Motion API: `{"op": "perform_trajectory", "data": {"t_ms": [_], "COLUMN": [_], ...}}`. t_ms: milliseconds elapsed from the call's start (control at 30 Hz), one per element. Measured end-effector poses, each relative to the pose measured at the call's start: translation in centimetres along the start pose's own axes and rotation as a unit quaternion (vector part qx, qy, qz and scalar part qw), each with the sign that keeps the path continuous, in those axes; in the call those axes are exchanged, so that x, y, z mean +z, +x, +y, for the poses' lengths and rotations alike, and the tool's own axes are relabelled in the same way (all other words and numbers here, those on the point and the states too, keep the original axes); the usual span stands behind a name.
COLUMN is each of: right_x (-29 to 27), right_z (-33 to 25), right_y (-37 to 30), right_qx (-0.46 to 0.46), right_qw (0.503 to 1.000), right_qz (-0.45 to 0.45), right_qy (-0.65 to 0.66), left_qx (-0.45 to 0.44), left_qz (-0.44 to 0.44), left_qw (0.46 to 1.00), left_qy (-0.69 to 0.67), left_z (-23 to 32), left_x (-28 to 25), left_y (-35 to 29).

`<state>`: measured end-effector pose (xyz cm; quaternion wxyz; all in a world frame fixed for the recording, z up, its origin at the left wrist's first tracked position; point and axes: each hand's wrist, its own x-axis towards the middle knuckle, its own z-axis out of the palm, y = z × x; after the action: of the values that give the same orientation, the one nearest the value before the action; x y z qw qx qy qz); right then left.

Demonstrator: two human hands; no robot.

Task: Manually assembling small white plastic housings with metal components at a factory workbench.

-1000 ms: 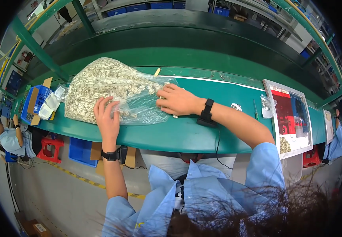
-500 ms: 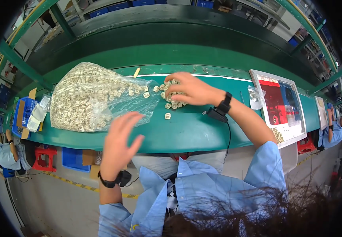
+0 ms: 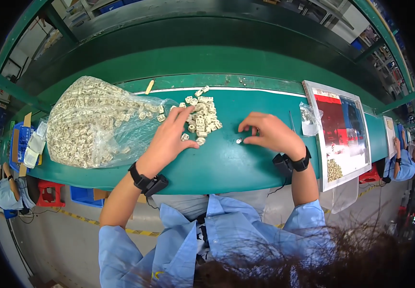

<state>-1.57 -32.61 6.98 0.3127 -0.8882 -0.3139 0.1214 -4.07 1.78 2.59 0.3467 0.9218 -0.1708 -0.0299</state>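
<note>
On the green bench (image 3: 226, 168), a loose heap of small parts (image 3: 201, 117) is lying just past the mouth of a clear plastic bag (image 3: 92, 122). These parts are pale, cream to beige, blocky little pieces that look alike, jumbled at all angles (too small to make out their finer shape). A few are sitting apart from the heap toward the far edge, and one or two are lying at its near side.

The left hand (image 3: 169, 139) is reaching into the heap's near left edge with fingers spread and loosely extended, fingertips touching the pieces, not closed around anything that can be seen. The right hand (image 3: 270, 134) is resting on the bench well to the right of the heap, its thumb and forefinger pinched nearly together over a single tiny pale piece (image 3: 239, 141) lying on the green surface; whether they are actually gripping it cannot be told. Both wrists are wearing black bands with a small black unit attached.

The bag, bulging with the same pale parts, is lying on its side at the left, its open end pointing toward the heap. At the right, a framed sheet with a red picture (image 3: 344, 129) is lying flat, with a small clear bag (image 3: 309, 117) just beside its left edge.
</note>
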Motion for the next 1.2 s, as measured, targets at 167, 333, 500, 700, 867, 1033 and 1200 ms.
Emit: {"op": "perform_trajectory", "data": {"t_ms": [167,333,500,700,867,1033,1200], "right_x": [1.7,2.1,3.1,3.7,3.6,3.2,3.3], "right_z": [-0.3,0.8,1.2,1.9,1.7,1.4,1.8], "right_y": [0.3,0.2,0.2,-0.1,-0.5,-0.1,0.5], "right_qx": [0.03,0.013,-0.008,-0.024,-0.018,-0.016,-0.016], "right_qw": [0.999,0.999,0.999,0.998,0.998,0.998,0.996], "right_qz": [-0.037,-0.031,-0.011,0.019,0.017,-0.003,-0.001], "right_qy": [0.015,0.021,0.036,0.055,0.054,0.06,0.088], "left_qx": [0.028,0.025,-0.015,0.03,-0.063,0.057,0.125], "left_qz": [-0.021,0.006,-0.002,-0.028,-0.04,-0.036,-0.015], "left_qw": [0.998,1.0,0.999,0.999,0.996,0.993,0.981], "left_qy": [-0.05,-0.018,0.043,-0.024,-0.051,0.096,0.151], "left_z": [0.8,1.1,-1.8,-1.2,0.6,0.2,0.4], "left_x": [0.2,-3.5,-4.6,-3.1,-4.2,-1.7,-1.2], "left_y": [0.9,0.3,1.9,3.2,5.4,10.4,10.6]}}
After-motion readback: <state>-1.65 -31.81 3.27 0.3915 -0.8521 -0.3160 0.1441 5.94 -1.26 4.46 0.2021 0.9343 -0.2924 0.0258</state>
